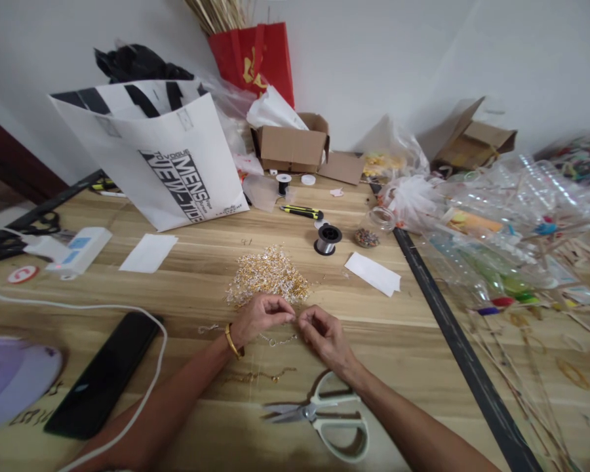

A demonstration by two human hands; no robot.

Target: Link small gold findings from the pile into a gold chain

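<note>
My left hand [264,316] and my right hand [324,334] meet almost fingertip to fingertip over the wooden table, each in a pinch. Whatever lies between the fingers is too small to name. Just beyond them spreads a pile of gold and clear beads [268,274]. A thin silver-coloured chain [273,341] lies beneath and between the hands, with part of it showing left of my left wrist. Closer to me is a gold-coloured chain [260,376]. White-handled scissors [319,413] rest partly opened by my right forearm.
A spool of wire [327,239], a box cutter [302,212] and a glass jar of beads [368,236] stand behind the pile. At left are a black phone [103,377], a white cable [162,354] and a power strip [81,251]. Plastic bottles [501,255] crowd the right side.
</note>
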